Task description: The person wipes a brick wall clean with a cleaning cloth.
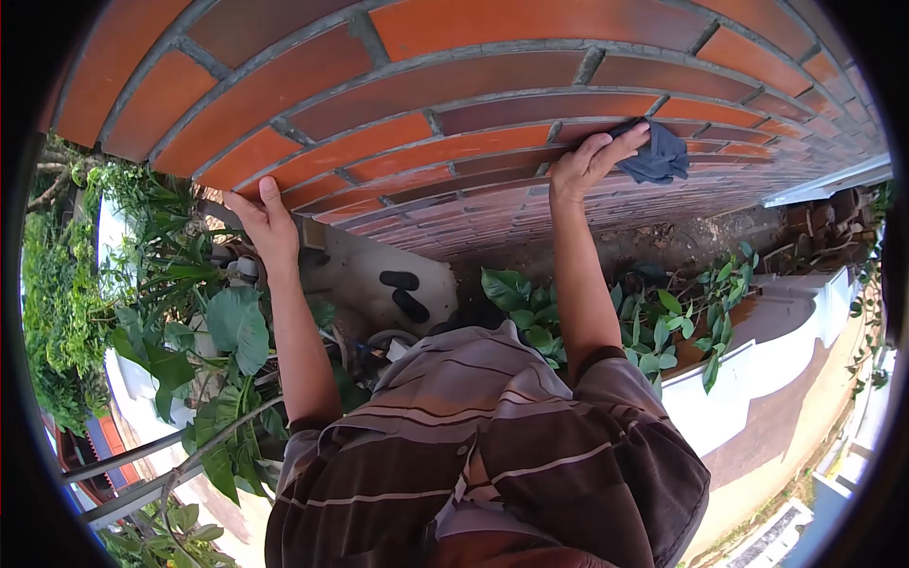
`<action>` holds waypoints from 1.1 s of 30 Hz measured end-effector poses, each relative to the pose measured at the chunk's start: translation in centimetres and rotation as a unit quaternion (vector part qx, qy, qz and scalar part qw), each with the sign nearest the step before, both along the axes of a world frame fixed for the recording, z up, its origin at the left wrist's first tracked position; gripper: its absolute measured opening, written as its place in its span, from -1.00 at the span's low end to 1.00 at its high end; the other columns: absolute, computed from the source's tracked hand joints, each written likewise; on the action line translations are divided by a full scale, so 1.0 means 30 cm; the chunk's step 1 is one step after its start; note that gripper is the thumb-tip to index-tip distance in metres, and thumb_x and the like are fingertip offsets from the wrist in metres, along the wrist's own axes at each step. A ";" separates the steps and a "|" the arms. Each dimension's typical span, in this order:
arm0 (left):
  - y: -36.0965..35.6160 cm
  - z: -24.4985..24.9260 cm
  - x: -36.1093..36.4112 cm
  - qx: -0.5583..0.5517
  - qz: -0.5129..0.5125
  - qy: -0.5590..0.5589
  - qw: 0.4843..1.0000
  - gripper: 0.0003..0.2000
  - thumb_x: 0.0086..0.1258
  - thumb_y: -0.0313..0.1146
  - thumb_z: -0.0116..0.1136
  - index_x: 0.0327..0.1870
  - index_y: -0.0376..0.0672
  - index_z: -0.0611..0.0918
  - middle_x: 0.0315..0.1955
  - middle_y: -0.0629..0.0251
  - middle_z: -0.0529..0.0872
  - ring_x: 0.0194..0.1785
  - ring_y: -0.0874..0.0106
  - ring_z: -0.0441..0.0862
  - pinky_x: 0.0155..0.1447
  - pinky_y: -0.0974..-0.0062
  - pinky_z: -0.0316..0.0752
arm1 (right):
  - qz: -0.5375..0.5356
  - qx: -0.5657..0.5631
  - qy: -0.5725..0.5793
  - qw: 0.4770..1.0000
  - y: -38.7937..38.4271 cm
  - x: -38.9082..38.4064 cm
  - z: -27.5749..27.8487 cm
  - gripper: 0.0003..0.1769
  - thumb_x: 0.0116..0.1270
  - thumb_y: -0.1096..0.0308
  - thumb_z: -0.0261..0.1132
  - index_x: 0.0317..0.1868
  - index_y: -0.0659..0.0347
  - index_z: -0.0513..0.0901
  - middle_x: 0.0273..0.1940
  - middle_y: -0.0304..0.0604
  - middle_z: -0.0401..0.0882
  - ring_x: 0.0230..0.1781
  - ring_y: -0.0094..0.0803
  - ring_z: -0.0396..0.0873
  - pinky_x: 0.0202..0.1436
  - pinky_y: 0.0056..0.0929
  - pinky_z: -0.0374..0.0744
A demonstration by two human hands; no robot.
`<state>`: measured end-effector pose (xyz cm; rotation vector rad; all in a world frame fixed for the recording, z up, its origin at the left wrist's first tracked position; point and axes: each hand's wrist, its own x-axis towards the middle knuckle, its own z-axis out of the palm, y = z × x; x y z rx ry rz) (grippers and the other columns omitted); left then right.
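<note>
A brick wall (492,66) in orange and brown with grey mortar fills the upper part of the head view. My right hand (589,170) presses a dark grey cloth (658,156) against its face, fingers over the cloth. Part of the cloth hangs loose beyond the fingertips. At the wall's left corner, my left hand (265,227) grips the edge, the thumb on the front face and the other fingers around the side, partly hidden. Both arms are stretched out and well apart.
Far below lies a pale concrete floor (365,275) with a pair of dark sandals (405,293). Leafy plants (237,327) crowd the left, and more leaves (663,327) grow right, beside a white-topped boundary wall (720,388). Metal rails (142,483) cross the lower left.
</note>
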<state>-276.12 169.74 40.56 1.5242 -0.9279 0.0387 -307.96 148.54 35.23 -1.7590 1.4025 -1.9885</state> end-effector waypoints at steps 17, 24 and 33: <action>-0.004 -0.003 0.014 -0.082 -0.043 0.022 0.996 -0.55 0.52 -0.29 0.15 0.29 -0.29 0.33 0.14 0.20 0.54 0.19 0.43 0.49 0.29 0.44 0.31 | 0.413 0.005 0.429 0.803 0.348 0.371 -0.116 -0.58 0.47 0.24 0.02 0.27 0.09 0.52 0.32 -0.15 0.40 0.38 -0.20 0.34 0.47 -0.03 0.28; 0.011 0.035 -0.006 -0.061 -0.059 0.081 0.993 -0.58 0.53 -0.27 0.13 0.29 -0.23 0.36 0.10 0.28 0.57 0.15 0.51 0.48 0.28 0.48 0.32 | 0.159 -0.178 0.483 0.842 0.048 -0.103 -0.180 -0.66 0.38 0.27 0.24 0.06 0.28 0.65 -0.16 0.05 0.70 -0.26 -0.23 0.69 0.13 -0.26 0.55; 0.104 0.098 0.077 0.082 -0.052 0.133 0.986 -0.36 0.63 0.09 -0.29 0.39 -0.37 0.36 0.26 0.10 0.50 0.33 0.32 0.43 0.47 0.30 0.19 | 0.292 -0.217 0.453 0.814 0.198 0.324 -0.051 -0.50 0.39 0.19 0.20 0.28 0.20 0.51 -0.03 0.19 0.63 0.04 0.13 0.59 0.27 0.16 0.40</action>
